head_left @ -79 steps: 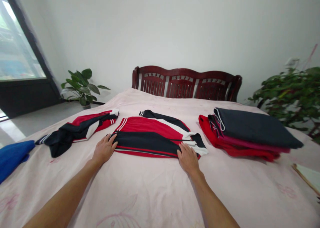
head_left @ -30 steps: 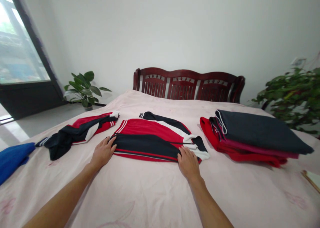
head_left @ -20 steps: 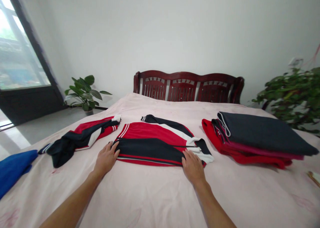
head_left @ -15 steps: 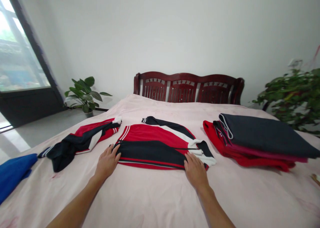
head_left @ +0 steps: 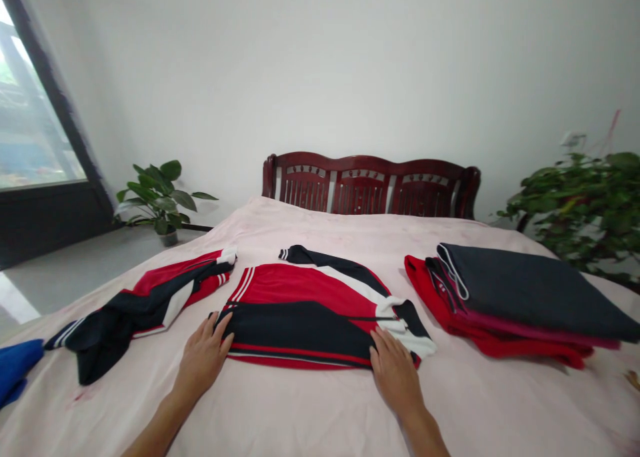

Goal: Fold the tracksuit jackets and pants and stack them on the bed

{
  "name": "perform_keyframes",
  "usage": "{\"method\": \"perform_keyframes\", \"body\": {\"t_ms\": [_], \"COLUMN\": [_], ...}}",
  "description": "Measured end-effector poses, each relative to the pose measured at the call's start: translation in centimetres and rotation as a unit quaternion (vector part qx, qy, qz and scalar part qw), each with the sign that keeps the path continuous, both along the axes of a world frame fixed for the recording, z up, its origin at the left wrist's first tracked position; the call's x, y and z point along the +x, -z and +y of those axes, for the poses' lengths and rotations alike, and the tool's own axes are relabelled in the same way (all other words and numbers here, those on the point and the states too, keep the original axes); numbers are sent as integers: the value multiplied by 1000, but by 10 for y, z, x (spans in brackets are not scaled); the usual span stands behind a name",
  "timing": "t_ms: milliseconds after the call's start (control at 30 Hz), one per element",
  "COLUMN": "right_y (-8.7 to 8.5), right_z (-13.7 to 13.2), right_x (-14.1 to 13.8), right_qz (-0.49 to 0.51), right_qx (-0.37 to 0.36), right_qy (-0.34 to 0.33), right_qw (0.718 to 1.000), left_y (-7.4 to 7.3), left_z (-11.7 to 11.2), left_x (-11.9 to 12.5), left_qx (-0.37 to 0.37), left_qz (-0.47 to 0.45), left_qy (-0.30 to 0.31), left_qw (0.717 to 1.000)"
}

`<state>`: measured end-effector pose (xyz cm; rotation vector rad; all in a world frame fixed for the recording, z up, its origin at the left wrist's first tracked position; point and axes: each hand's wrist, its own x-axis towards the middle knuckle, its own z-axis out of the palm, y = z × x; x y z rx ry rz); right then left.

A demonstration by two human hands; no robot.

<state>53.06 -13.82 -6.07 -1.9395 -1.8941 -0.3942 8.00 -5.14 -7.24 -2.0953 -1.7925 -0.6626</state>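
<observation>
A red, navy and white track jacket [head_left: 285,283] lies spread on the bed, its collar to the right and its striped hem to the left. One navy sleeve is folded across the near side of the body; the other reaches out along the far side. My left hand [head_left: 206,350] rests at the cuff end of the folded sleeve with its fingers spread. Near the collar and shoulder, my right hand [head_left: 397,370] lies flat on the fabric, fingers extended. Neither hand grips the cloth.
Left of the jacket lies a second, crumpled track jacket [head_left: 145,310], with a blue garment [head_left: 17,367] beyond it. A stack of folded clothes [head_left: 530,293] sits on the right. The pink bedsheet [head_left: 300,417] lies beneath. A dark red wooden backrest [head_left: 360,185] stands behind.
The camera view has tilted up slightly, so everything sits lower and a yellow frame edge shows above. Both hands stay at the same spots on the jacket.
</observation>
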Motion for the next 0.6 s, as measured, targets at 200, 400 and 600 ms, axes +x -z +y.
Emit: {"method": "perform_keyframes", "body": {"t_ms": [200,400,600], "right_y": [11,18,20], "right_z": [2,4,2], "right_x": [8,13,18], "right_qz": [0,1,40], "right_qx": [40,74,52], "right_qy": [-20,-32,-34], "right_qw": [999,997,997], "left_y": [0,-5,-13], "left_z": [0,-1,-8], "left_x": [-2,-1,5], "left_qx": [9,-7,-45], "left_qz": [-1,-7,0], "left_qy": [21,33,-34], "left_qw": [1000,999,998]}}
